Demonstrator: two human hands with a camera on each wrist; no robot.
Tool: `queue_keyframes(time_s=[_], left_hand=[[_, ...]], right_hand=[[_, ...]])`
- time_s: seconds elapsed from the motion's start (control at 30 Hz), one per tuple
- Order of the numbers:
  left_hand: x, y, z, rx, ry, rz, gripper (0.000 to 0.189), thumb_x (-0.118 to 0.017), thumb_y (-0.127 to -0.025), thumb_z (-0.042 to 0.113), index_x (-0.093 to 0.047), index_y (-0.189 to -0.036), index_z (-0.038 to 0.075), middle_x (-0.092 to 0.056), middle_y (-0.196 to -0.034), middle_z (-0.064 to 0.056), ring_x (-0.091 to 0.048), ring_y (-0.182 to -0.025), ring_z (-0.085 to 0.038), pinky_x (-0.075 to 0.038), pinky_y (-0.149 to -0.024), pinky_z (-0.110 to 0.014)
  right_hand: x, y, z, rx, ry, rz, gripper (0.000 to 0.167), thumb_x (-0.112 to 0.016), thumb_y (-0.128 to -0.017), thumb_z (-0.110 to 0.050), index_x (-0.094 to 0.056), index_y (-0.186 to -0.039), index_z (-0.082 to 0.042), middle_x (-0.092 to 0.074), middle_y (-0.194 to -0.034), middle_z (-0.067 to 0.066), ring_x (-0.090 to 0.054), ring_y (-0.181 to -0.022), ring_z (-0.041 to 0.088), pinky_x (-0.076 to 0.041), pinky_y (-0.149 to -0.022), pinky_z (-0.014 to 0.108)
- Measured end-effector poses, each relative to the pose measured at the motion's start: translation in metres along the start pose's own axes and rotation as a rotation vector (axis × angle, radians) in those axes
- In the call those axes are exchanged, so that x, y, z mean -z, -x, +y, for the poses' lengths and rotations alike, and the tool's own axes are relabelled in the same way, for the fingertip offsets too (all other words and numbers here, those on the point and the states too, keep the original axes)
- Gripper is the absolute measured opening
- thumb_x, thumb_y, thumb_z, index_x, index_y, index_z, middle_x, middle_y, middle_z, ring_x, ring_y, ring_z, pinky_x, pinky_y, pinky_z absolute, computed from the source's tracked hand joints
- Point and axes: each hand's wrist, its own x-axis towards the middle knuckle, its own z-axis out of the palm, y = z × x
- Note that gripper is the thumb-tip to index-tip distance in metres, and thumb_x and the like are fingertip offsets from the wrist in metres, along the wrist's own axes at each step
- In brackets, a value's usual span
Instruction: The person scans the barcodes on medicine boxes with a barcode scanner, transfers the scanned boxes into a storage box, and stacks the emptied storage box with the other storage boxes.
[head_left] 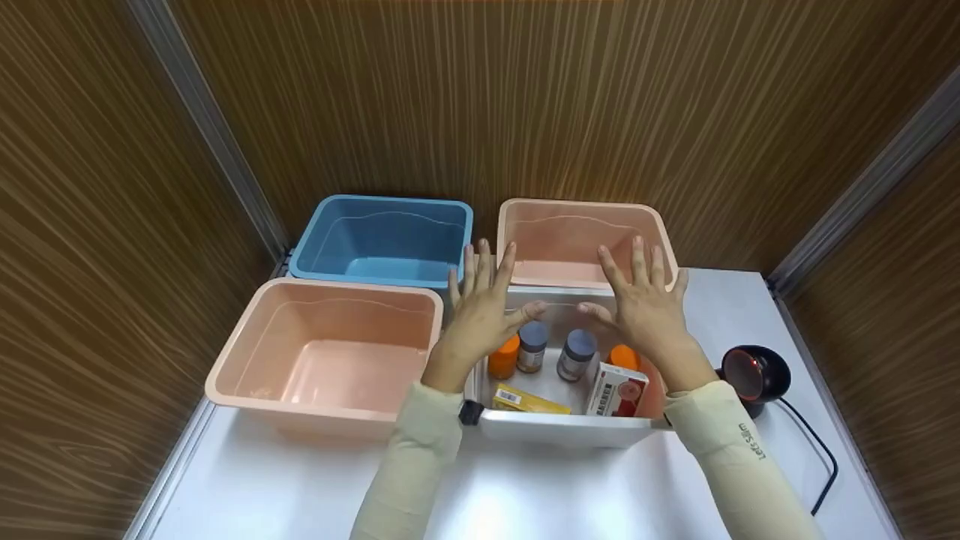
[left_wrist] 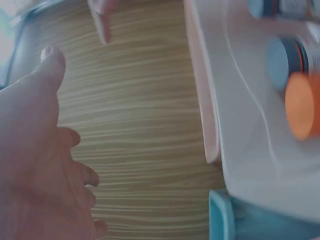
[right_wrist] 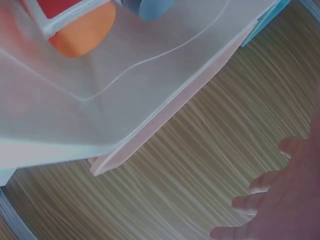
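Both hands hover over a white bin (head_left: 570, 431) in the head view, fingers spread and holding nothing. My left hand (head_left: 480, 319) is over the bin's left side, and my right hand (head_left: 649, 319) is over its right side, the thumbs pointing toward each other. Inside the bin stand two grey-capped bottles (head_left: 532, 346) (head_left: 576, 355) and an orange-capped bottle (head_left: 503, 358) at the left. A yellow box (head_left: 531, 400) lies near the front wall. At the right, a white and red box (head_left: 618, 390) leans in front of another orange cap (head_left: 624, 357).
A blue bin (head_left: 381, 279) and a pink bin (head_left: 581, 204) stand at the back, with a larger pink bin (head_left: 322, 409) at the left. On the right sits a black round device (head_left: 757, 373) with a cable (head_left: 814, 435). Wood-patterned walls (head_left: 480, 97) enclose the table.
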Motion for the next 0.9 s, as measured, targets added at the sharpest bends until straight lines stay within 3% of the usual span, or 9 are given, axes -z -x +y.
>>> queue_keyframes(time_s=[0.1,0.2,0.33,0.5,0.67,0.9], left_hand=[[-0.003,0.02,-0.002,-0.039,0.151,0.033,0.096,-0.049,-0.095,0.068,0.0,-0.164,0.023,0.01,-0.166,-0.018,0.021,-0.149,-0.032,0.01,-0.115,-0.06],[-0.008,0.041,-0.005,-0.075,0.243,0.055,0.095,-0.046,-0.095,0.07,-0.003,-0.164,0.021,0.006,-0.166,-0.019,0.018,-0.15,-0.032,0.006,-0.116,-0.06],[-0.021,0.066,-0.008,-0.091,0.311,0.061,0.093,-0.046,-0.096,0.068,-0.006,-0.164,0.018,0.008,-0.167,-0.015,0.013,-0.151,-0.032,0.002,-0.117,-0.06],[-0.041,0.092,-0.014,-0.087,0.374,0.053,0.09,-0.057,-0.098,0.055,-0.011,-0.163,0.014,0.009,-0.167,-0.015,0.008,-0.152,-0.034,-0.001,-0.117,-0.061],[-0.06,0.108,-0.024,-0.064,0.398,0.062,0.087,-0.059,-0.099,0.05,-0.015,-0.163,0.011,0.005,-0.166,-0.021,0.004,-0.151,-0.038,-0.004,-0.117,-0.062],[-0.083,0.119,-0.034,0.026,0.451,0.031,0.088,-0.053,-0.097,0.062,-0.014,-0.164,0.021,0.008,-0.167,-0.016,0.005,-0.152,-0.035,-0.01,-0.114,-0.067]], right_hand=[[0.002,0.002,-0.004,0.018,-0.073,-0.01,0.09,-0.062,-0.095,-0.056,-0.016,-0.163,-0.021,0.0,-0.164,0.028,0.002,-0.147,0.053,0.005,-0.106,0.077],[0.005,0.002,-0.009,0.053,-0.135,-0.02,0.087,-0.062,-0.095,-0.056,-0.023,-0.162,-0.017,-0.007,-0.163,0.028,-0.005,-0.148,0.051,0.001,-0.109,0.074],[0.007,-0.002,-0.017,0.095,-0.229,-0.054,0.082,-0.064,-0.095,-0.053,-0.033,-0.159,-0.012,-0.02,-0.162,0.028,-0.018,-0.146,0.048,-0.009,-0.113,0.07],[0.001,-0.007,-0.03,0.167,-0.264,-0.052,0.062,-0.069,-0.096,-0.036,-0.05,-0.149,-0.008,-0.042,-0.151,0.025,-0.038,-0.138,0.044,-0.03,-0.109,0.063],[-0.009,-0.015,-0.041,0.268,-0.277,-0.063,0.045,-0.07,-0.095,-0.021,-0.061,-0.135,-0.003,-0.062,-0.13,0.02,-0.06,-0.115,0.038,-0.047,-0.097,0.055],[-0.029,-0.025,-0.047,0.408,-0.269,-0.066,0.033,-0.072,-0.093,-0.01,-0.067,-0.122,0.003,-0.068,-0.113,0.019,-0.065,-0.101,0.036,-0.051,-0.093,0.05]])
